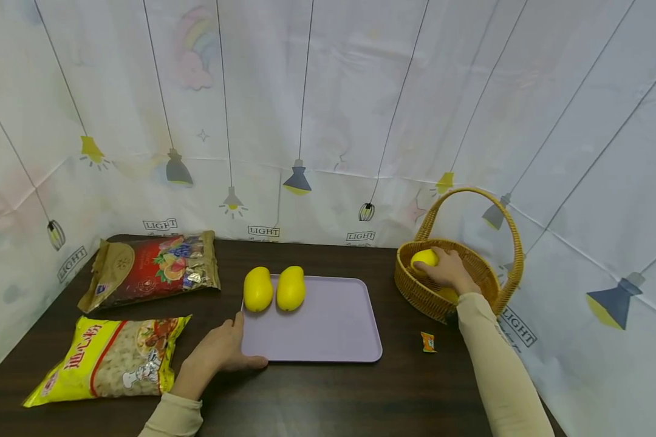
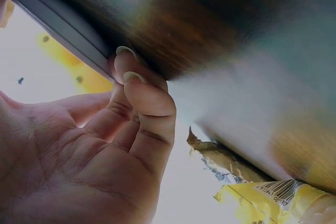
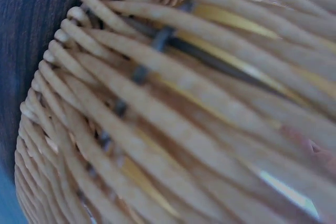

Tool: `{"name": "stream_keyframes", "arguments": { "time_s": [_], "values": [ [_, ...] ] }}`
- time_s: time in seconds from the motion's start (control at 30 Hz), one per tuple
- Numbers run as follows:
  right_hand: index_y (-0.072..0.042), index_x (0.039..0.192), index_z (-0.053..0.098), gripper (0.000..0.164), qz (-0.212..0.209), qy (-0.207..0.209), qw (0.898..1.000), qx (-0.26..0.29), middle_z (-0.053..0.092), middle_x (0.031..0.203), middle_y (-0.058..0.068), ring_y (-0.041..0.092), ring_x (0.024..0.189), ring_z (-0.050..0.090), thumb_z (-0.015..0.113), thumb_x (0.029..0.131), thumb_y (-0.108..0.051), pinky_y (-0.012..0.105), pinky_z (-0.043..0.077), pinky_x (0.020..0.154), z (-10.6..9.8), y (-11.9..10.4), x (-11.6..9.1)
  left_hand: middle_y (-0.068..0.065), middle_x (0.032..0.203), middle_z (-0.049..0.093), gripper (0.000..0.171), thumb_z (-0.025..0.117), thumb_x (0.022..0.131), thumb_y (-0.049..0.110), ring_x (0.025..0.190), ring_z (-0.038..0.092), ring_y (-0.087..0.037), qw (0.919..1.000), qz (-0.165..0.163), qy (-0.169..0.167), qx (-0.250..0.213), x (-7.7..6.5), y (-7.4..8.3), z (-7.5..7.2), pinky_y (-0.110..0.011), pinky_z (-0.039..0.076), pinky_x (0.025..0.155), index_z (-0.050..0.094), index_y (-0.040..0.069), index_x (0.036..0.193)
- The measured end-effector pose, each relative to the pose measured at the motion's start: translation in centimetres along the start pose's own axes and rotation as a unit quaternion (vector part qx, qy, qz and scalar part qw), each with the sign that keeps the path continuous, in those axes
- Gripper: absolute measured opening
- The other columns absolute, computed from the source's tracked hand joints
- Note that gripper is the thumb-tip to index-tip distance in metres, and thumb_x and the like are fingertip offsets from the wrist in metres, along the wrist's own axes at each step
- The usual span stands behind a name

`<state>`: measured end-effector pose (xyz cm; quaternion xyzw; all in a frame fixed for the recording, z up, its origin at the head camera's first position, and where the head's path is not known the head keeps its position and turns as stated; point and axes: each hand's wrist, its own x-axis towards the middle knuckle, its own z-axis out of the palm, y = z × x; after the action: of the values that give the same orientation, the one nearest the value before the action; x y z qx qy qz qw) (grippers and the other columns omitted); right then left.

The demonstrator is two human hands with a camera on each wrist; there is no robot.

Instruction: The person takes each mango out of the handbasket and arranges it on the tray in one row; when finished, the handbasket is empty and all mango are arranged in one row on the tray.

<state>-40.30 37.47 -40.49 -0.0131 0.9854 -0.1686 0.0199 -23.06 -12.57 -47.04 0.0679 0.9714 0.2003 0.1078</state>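
Note:
A lilac tray (image 1: pixel 328 328) lies on the dark table with two yellow mangoes (image 1: pixel 258 290) side by side at its far left corner. My left hand (image 1: pixel 224 347) holds the tray's near left corner, thumb along the front edge; in the left wrist view its bent fingers (image 2: pixel 149 98) press against the rim. Over at the right, my right hand (image 1: pixel 449 270) grips another yellow mango (image 1: pixel 424 260) inside a wicker basket (image 1: pixel 423 298). More yellow shows beneath that hand. In the right wrist view the basket's woven side (image 3: pixel 173 103) hides most of the hand.
A red and gold bag (image 1: pixel 158 270) lies at the back left, with a yellow snack bag (image 1: pixel 109 359) in front of it. Between tray and basket is a small orange packet (image 1: pixel 428 342). The basket's tall handle (image 1: pixel 472 191) arches up near the printed curtain (image 1: pixel 328 121).

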Motion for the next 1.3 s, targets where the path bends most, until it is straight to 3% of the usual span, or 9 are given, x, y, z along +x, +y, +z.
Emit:
{"name": "stream_keyframes", "arguments": {
  "time_s": [0.37,0.8,1.0,1.3],
  "values": [
    [-0.009,0.152,0.021,0.093,-0.021,0.013,1.000,0.018,0.020,0.149,0.033,0.050,0.129,0.030,0.049,0.086,-0.067,0.057,0.042,0.090,-1.1,-1.9,-0.8,-0.033,0.132,0.048,0.124,0.073,0.062,0.070,0.113,0.056,-0.043,1.0000,0.006,0.004,0.002,0.0,0.0,0.0,-0.054,0.046,0.094,0.024,-0.009,0.145],
    [-0.012,0.151,0.024,0.087,-0.064,0.027,0.997,0.036,0.024,0.149,0.028,0.045,0.129,0.035,0.051,0.087,-0.064,0.058,0.040,0.098,-0.8,-5.9,-2.0,-0.033,0.132,0.048,0.124,0.073,0.062,0.070,0.112,0.056,-0.043,1.0000,0.002,0.001,-0.002,-0.1,0.0,0.0,-0.054,0.046,0.093,0.024,-0.009,0.145],
    [-0.012,0.149,0.029,0.083,-0.098,0.035,0.994,0.034,0.029,0.146,0.024,0.041,0.125,0.039,0.055,0.086,-0.061,0.055,0.042,0.097,0.2,-8.4,-2.4,-0.032,0.132,0.049,0.123,0.073,0.062,0.069,0.111,0.056,-0.043,1.0000,0.004,0.008,0.000,0.0,-0.1,-0.1,-0.054,0.047,0.093,0.025,-0.008,0.145],
    [-0.014,0.148,0.034,0.081,-0.139,0.031,0.990,0.021,0.035,0.143,0.021,0.037,0.120,0.045,0.059,0.085,-0.058,0.051,0.044,0.095,3.3,-11.4,-2.9,-0.032,0.133,0.048,0.123,0.074,0.063,0.069,0.112,0.056,-0.043,1.0000,0.002,0.003,-0.006,-0.1,0.0,0.0,-0.054,0.047,0.093,0.024,-0.008,0.145]
  ]
}}
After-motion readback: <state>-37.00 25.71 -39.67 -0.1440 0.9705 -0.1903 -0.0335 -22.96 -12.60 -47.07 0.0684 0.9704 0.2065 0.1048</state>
